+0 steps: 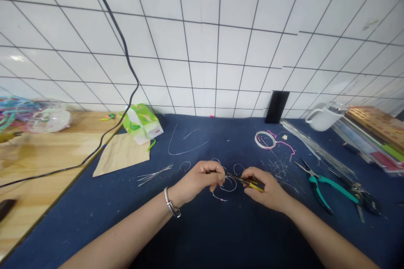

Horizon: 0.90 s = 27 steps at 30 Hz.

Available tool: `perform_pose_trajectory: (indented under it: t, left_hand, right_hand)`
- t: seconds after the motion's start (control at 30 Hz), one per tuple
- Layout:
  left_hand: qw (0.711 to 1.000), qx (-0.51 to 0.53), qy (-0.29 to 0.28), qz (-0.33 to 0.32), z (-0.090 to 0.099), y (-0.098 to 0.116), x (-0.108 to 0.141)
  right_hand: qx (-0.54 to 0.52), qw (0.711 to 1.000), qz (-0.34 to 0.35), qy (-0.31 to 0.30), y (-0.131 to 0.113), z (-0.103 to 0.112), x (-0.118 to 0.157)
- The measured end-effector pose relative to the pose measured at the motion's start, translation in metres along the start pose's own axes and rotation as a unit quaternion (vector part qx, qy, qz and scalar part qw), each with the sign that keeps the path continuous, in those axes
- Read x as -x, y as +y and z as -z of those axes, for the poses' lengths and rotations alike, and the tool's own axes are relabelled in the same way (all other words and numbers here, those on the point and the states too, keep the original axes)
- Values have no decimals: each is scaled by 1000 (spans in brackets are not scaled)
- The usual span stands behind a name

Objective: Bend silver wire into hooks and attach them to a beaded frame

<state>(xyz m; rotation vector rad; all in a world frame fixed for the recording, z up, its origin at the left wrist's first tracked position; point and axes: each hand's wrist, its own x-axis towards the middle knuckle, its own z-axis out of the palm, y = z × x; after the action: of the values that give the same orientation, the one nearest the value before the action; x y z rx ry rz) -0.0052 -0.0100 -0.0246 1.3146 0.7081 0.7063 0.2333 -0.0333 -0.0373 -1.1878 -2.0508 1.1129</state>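
Note:
Near the middle of the blue cloth, my left hand is closed in a pinch on a thin wire piece bent into loops. A short wire end with small pink bits hangs below its fingers. My right hand is closed around pliers with yellow and black handles. The pliers' dark jaws point left and meet the wire beside my left fingertips. Exactly where the jaws grip is too small to tell. A curved wire lies just behind the pliers.
Teal-handled pliers, a wire bundle and a white ring with pink thread lie right. A white mug stands behind. Straight wires, a beige cloth and a green packet lie left. A black cable hangs down.

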Motion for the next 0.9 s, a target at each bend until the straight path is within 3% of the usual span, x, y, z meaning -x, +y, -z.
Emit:
perform_pose_trajectory:
  t: [0.2,0.37,0.9]
  left_hand:
    - [997,-73,17,-7,-4,2,0]
    - [989,-146,27,1,-12,-5,0]
    - [972,-229,-29,-40,-14,-7,-1]
  right_hand:
    - [-195,976,-76,66,-14,-8,1]
    - [-309,940,-134,56,-29,-26,5]
    - [-355,916,-178,57,-27,-29,6]
